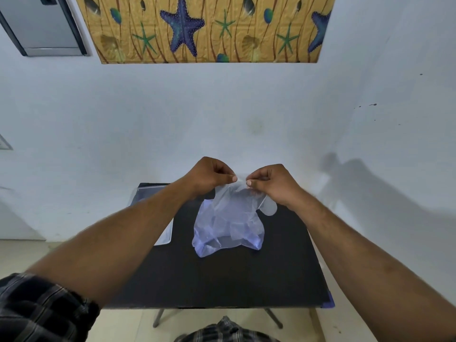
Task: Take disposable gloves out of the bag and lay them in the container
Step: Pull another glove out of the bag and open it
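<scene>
A thin clear plastic disposable glove (237, 201) hangs in the air above the black table (222, 275). My left hand (209, 175) and my right hand (271, 183) both pinch its upper edge, fingertips close together. One glove finger lobe (269, 208) sticks out to the right under my right hand. Below the glove a bluish translucent heap of plastic (227, 233) rests on the table; whether it is the bag or a container I cannot tell. A flat clear zip bag (148, 193) lies at the table's left rear, partly hidden by my left forearm.
The table stands against a pale wall (222, 114) and has folding metal legs (158, 319). A starfish-patterned panel (209, 28) hangs high on the wall. Tiled floor (22, 253) shows to the left and in front of the table.
</scene>
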